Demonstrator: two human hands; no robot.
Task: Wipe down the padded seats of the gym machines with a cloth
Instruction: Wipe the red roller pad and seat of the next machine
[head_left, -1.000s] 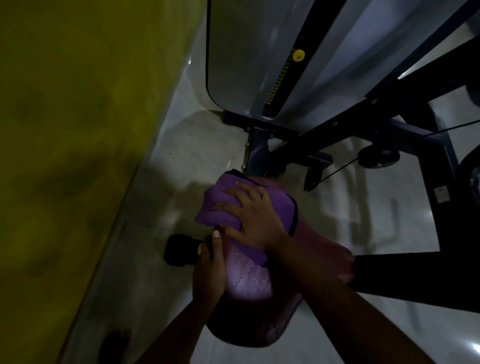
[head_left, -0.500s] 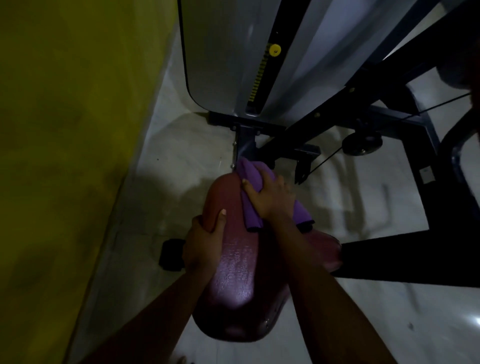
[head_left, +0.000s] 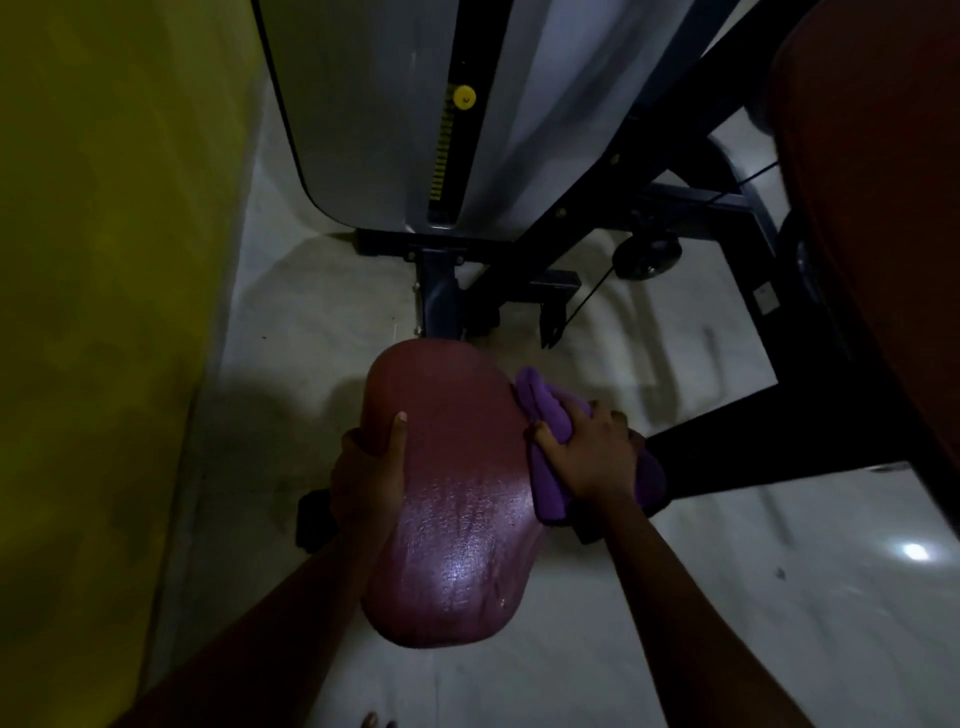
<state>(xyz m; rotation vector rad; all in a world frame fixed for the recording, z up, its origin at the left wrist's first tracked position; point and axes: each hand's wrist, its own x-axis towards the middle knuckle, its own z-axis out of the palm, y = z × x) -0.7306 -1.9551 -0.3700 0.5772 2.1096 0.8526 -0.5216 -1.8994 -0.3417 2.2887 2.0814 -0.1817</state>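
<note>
Purple and bunched into a thick wad, the soft cloth lies under the right hand, whose fingers curl over it and press it against the right flank of the dark red, glossy padded seat, about halfway along its length. The left hand grips the opposite edge of the seat, thumb lying on the top surface and fingers wrapped under the rim. Half a second ago the cloth sat on the top of the seat near its far end; it has since come off the top and slid down onto the right side, leaving the whole upper face of the seat bare, while the left hand has kept its hold on the left edge. Beyond the far end of the seat stands the dark metal frame post and, above it, the pale grey weight-stack cover with its yellow round selector pin. To the left of the seat a strip of pale polished floor runs along the yellow-green wall. To the right of the seat a dark horizontal frame bar passes just behind the cloth, with open floor nearer the person, and a second dark red pad looms at the upper right.
</note>
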